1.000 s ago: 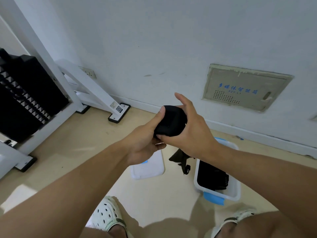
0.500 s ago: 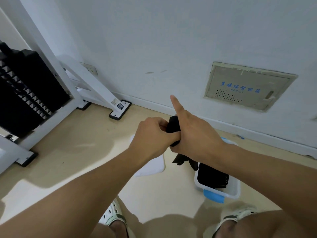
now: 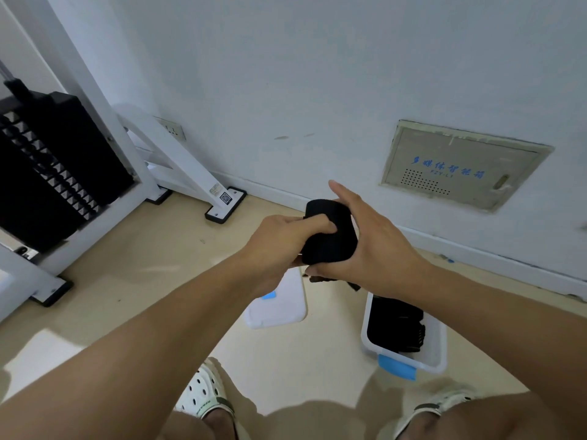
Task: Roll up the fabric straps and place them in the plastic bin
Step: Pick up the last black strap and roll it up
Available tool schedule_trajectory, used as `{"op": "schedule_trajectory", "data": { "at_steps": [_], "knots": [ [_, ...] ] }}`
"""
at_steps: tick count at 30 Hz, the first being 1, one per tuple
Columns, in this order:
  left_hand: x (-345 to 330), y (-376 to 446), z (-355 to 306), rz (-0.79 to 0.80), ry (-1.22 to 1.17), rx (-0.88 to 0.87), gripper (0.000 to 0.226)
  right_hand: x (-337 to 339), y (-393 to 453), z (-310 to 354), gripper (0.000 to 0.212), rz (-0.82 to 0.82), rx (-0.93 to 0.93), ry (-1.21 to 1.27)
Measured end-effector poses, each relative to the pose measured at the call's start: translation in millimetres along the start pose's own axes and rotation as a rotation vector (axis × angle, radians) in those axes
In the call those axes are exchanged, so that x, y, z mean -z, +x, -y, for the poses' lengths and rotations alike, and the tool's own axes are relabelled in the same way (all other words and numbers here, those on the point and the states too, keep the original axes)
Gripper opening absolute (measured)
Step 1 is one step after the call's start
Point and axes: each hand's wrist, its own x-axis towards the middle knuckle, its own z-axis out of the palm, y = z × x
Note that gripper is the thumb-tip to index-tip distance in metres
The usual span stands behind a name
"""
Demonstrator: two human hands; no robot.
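Observation:
A rolled black fabric strap [image 3: 332,238] is held up in front of me between both hands. My left hand [image 3: 279,242] grips its left side, thumb pressed on the roll's face. My right hand [image 3: 374,246] wraps round its right side and underside, thumb sticking up. A short loose end of the strap [image 3: 320,278] hangs below the right hand. On the floor below stands a white plastic bin [image 3: 440,344] with a blue latch, holding black straps [image 3: 395,327].
The bin's white lid [image 3: 282,308] lies flat on the floor left of the bin. A white gym machine frame [image 3: 178,160] with a black weight stack [image 3: 47,173] stands at the left. The wall with a panel [image 3: 460,166] is straight ahead. My feet in white clogs [image 3: 203,392] are below.
The roll has turned in my hands: half a second ago it was mostly covered by both hands, now its wide black face shows again. The hanging tail has grown shorter.

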Motion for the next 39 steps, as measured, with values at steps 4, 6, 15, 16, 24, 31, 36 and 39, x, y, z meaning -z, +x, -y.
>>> {"op": "schedule_trajectory", "data": {
  "at_steps": [4,6,15,16,24,31,36,39],
  "knots": [
    [3,1,-1,0.071,-0.133,0.048,0.026,4,3,-4,0.091,-0.066,0.056,-0.020],
    [4,3,3,0.066,-0.114,0.029,0.026,4,6,-4,0.086,-0.052,0.056,-0.110],
    [-17,-3,13,-0.245,0.210,-0.140,0.046,-8,5,-1,0.069,-0.063,0.150,-0.393],
    [-17,-3,12,-0.247,0.185,-0.140,0.047,-8,5,-1,0.071,-0.068,0.164,-0.381],
    [9,0,2,0.037,-0.100,-0.043,0.046,3,1,-16,0.105,-0.025,0.171,-0.068],
    [-9,1,14,-0.296,0.313,-0.286,0.038,1,7,-5,0.084,-0.078,0.013,-0.221],
    [-17,-4,20,-0.203,0.494,-0.203,0.044,-11,3,-1,0.077,-0.040,0.035,-0.429],
    [-16,-3,18,-0.226,0.431,-0.163,0.043,-17,2,1,0.091,-0.018,0.056,-0.443]
  ]
}}
